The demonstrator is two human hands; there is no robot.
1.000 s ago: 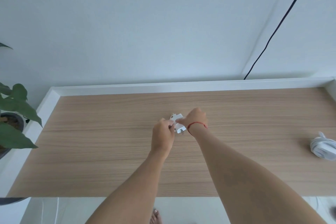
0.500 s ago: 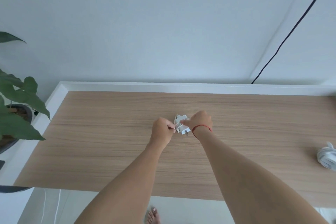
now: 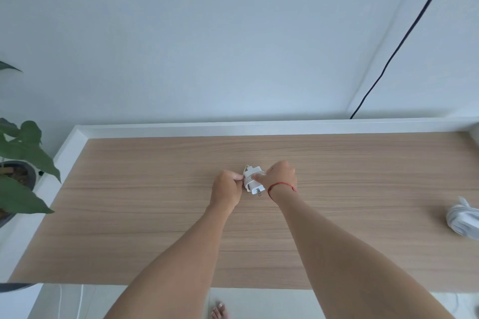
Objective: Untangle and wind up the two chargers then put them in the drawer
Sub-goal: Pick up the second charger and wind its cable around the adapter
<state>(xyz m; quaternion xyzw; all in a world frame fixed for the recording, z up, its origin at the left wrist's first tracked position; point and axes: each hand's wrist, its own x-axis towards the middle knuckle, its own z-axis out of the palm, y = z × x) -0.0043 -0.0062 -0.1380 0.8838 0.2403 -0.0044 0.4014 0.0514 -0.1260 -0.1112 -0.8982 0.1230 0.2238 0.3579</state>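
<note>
In the head view, a white charger (image 3: 252,179) is held between both hands just above the middle of the wooden tabletop (image 3: 145,215). Its cable is wound around the body. Its long axis runs roughly away from the person, with the metal prongs pointing back toward them and slightly right. The left hand (image 3: 226,189) pinches its left side with curled fingers; the right hand (image 3: 281,176) grips its right side, thumb laid across the coils. A second wound charger (image 3: 464,220) lies at the table's right edge, well apart.
</note>
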